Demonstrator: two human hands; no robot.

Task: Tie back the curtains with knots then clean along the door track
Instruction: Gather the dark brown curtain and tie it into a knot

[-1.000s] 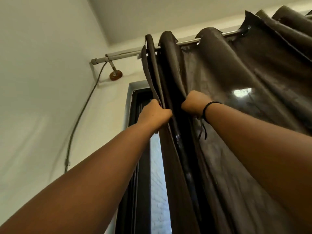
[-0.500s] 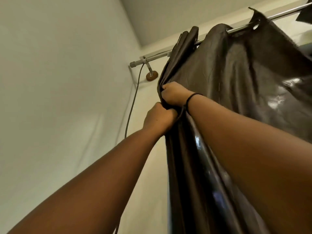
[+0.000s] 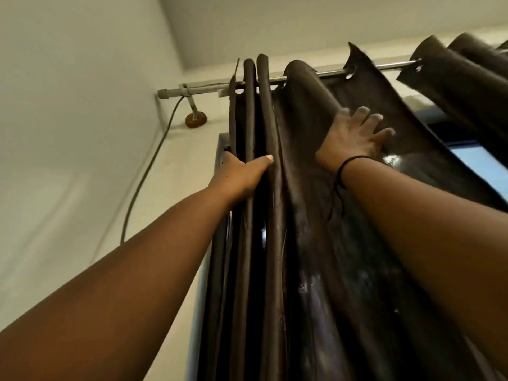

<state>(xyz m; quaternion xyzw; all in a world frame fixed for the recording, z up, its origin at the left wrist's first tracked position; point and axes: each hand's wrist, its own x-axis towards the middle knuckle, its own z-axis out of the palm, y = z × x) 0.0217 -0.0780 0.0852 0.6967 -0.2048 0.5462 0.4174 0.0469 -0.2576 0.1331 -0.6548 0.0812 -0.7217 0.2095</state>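
Dark curtain [image 3: 308,215] hangs bunched at rod's [image 3: 203,90] left end. Left hand [image 3: 242,174] clasps the leftmost folds, thumb across them. Right hand [image 3: 354,136], fingers spread, lies flat on the cloth further right.

Dim, warm light on your arms. Daylight glares at three o'clock; your right hand [image 3: 354,136] blurs, edges bend.

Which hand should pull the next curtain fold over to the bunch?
Probably the right hand: it lies spread, open, on the loose curtain fold. The left hand already grips the gathered folds.
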